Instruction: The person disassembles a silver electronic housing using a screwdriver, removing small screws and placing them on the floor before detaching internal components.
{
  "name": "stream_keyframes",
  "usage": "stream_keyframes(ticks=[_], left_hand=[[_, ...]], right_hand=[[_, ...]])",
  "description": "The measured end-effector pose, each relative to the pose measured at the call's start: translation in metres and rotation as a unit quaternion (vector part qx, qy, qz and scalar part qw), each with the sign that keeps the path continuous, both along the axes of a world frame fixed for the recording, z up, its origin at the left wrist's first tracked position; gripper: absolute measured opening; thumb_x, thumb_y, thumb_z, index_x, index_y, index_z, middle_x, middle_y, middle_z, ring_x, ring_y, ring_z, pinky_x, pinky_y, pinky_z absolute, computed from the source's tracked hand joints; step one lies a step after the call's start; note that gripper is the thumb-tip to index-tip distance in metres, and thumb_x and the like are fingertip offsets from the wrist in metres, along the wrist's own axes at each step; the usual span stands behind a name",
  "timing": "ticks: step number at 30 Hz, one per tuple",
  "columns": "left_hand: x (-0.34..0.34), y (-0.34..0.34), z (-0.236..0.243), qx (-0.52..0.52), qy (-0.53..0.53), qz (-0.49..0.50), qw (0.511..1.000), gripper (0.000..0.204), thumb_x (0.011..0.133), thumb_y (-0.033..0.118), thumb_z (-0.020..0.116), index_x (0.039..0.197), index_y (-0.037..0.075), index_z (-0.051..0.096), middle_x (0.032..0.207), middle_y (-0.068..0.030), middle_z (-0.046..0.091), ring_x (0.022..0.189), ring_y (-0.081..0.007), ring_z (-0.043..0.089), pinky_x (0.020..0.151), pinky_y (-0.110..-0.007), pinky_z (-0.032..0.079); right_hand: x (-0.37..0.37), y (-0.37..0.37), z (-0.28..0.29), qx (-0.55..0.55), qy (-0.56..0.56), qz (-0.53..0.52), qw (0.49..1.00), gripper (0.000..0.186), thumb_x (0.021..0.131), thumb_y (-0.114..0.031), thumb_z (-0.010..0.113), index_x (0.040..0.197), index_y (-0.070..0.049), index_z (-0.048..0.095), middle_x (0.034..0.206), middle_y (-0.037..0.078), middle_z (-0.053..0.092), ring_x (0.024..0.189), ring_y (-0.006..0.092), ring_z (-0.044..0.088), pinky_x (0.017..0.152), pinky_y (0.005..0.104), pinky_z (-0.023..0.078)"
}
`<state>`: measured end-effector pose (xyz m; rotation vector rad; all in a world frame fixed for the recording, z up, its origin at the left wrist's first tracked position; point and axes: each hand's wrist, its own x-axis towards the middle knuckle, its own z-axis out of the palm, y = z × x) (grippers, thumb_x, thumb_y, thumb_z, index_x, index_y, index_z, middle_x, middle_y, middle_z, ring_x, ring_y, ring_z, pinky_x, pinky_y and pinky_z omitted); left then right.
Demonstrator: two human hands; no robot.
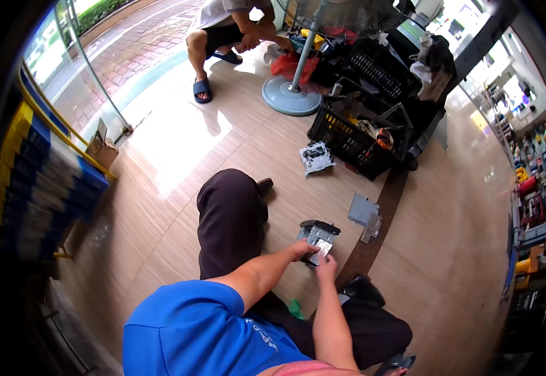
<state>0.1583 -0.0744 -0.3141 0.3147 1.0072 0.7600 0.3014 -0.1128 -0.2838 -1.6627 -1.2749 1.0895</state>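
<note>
A small grey metal device chassis (316, 235) with a black front edge lies on the wooden floor in front of my knees. My left hand (300, 250) rests on its near left corner, fingers curled on the casing. My right hand (327, 268) is at its near edge and pinches a small pale flat part (324, 249) that lies on the chassis. Both forearms reach forward from my blue shirt, past my dark trouser leg (231, 216).
Loose grey metal plates (364, 213) lie to the right, another dismantled unit (316, 156) farther ahead. A black crate (353, 135) of parts, a standing fan's base (291, 95) and a crouching person (223, 31) are beyond. Stacked blue-yellow boxes (41, 175) stand left; shelves line the right.
</note>
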Motion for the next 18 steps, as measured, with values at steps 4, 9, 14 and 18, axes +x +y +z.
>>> stream_keyframes(ticks=[4,9,14,18], left_hand=[[-0.005,0.005,-0.013,0.002,-0.014,0.027,1.0,0.036,0.081,0.016,0.073,0.111,0.005,0.057,0.095,-0.0082,0.067,0.084,-0.0227,0.066,0.073,-0.039,0.054],[-0.006,0.005,-0.029,0.011,-0.045,0.024,0.999,0.041,0.087,0.034,0.066,0.113,0.003,0.054,0.093,-0.0103,0.064,0.073,-0.0209,0.061,0.064,-0.034,0.051],[0.003,0.007,-0.026,-0.024,-0.042,0.047,0.998,0.041,0.091,0.036,0.059,0.116,0.004,0.05,0.097,-0.0147,0.062,0.076,-0.0251,0.062,0.065,-0.036,0.053],[-0.007,0.01,-0.005,-0.025,-0.047,0.019,0.998,0.046,0.092,0.032,0.059,0.123,0.002,0.045,0.104,-0.0163,0.061,0.088,-0.0273,0.062,0.069,-0.04,0.054]], right_hand=[[-0.004,-0.007,-0.021,-0.042,-0.006,-0.004,0.999,0.014,0.085,-0.012,0.067,0.096,-0.003,0.064,0.068,0.001,0.058,0.048,0.0096,0.049,0.041,0.0259,0.037],[-0.002,-0.01,0.013,-0.139,0.085,-0.021,0.986,0.013,0.087,-0.012,0.065,0.096,-0.006,0.059,0.067,0.0,0.055,0.046,0.009,0.047,0.038,0.0251,0.034],[0.016,-0.005,0.022,-0.192,0.198,-0.111,0.955,0.014,0.09,-0.014,0.063,0.099,-0.009,0.053,0.07,-0.001,0.051,0.046,0.009,0.045,0.036,0.0226,0.03],[0.023,-0.005,0.022,-0.199,0.257,-0.164,0.931,0.013,0.093,-0.016,0.059,0.102,-0.01,0.052,0.074,0.0,0.051,0.048,0.0096,0.044,0.036,0.0226,0.028]])
